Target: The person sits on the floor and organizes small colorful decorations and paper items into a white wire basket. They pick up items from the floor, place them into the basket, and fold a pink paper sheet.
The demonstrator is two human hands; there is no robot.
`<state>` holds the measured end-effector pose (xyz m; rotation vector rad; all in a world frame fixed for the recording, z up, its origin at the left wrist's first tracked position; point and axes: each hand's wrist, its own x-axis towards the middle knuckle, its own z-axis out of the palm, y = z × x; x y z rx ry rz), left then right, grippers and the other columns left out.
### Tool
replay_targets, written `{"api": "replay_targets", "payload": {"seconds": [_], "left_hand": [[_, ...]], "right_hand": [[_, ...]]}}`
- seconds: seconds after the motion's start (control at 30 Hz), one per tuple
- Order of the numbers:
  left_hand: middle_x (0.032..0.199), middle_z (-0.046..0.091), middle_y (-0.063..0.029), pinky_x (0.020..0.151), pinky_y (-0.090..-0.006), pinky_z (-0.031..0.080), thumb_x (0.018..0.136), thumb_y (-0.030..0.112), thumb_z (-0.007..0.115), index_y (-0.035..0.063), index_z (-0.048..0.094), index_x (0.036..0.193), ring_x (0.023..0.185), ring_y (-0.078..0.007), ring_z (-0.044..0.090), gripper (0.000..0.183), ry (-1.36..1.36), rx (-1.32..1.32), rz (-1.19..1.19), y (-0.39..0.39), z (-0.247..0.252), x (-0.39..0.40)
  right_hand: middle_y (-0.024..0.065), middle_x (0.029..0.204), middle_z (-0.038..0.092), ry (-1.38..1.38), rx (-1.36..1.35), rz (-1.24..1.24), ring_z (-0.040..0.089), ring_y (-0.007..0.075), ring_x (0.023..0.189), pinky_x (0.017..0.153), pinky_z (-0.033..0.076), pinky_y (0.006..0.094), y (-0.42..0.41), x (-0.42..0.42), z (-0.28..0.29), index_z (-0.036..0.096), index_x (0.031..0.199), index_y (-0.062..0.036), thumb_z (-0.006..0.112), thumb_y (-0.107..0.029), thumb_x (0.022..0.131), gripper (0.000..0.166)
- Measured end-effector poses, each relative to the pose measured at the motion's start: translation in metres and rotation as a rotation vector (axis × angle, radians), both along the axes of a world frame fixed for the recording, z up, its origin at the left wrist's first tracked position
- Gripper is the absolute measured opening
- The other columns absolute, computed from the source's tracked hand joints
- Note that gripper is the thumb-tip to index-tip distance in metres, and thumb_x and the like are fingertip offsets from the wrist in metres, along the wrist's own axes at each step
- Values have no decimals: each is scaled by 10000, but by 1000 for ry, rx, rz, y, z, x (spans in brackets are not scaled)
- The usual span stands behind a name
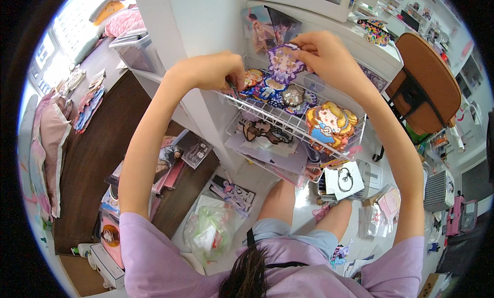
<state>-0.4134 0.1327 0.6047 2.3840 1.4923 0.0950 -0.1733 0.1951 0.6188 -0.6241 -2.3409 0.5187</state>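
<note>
My right hand [326, 53] pinches the upper right edge of a purple-and-white fuse-bead figure [285, 64], held above a white wire basket [283, 118]. At the basket's left end is my left hand [220, 72], its fingers closed around a small dark-and-pink piece [233, 89], mostly hidden. Several fuse-bead figures lie in the basket: an orange-haired one [252, 78], a blue one [270, 89], and a round brown-grey one [293, 95]. A larger yellow-haired figure [332, 124] rests at the right end, overlapping the front rim.
A lower wire tier holds a dark brown bead piece [264, 131] on papers. To the left stands a dark wooden surface [104, 143] with magazines [195, 147]. A plastic bag [210, 232] sits on the floor; a brown chair [428, 82] stands at right.
</note>
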Motion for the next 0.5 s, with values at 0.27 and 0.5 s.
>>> {"api": "replay_targets", "payload": {"seconds": [0.27, 0.5], "left_hand": [[864, 661, -83, 713, -258, 497, 750, -32, 648, -45, 640, 954, 746, -130, 609, 205, -267, 97, 118, 3, 24, 3], [901, 636, -71, 653, -256, 467, 791, 75, 657, 7, 636, 1042, 777, -122, 570, 261, -597, 0, 565, 19, -7, 27]], "right_hand": [[7, 689, 578, 344, -309, -121, 437, 28, 526, 457, 340, 191, -70, 81, -10, 596, 1054, 60, 580, -54, 856, 229], [7, 733, 586, 651, -623, -309, 431, 20, 504, 434, 312, 166, -126, 137, -69, 591, 1084, 61, 598, -34, 841, 261]]}}
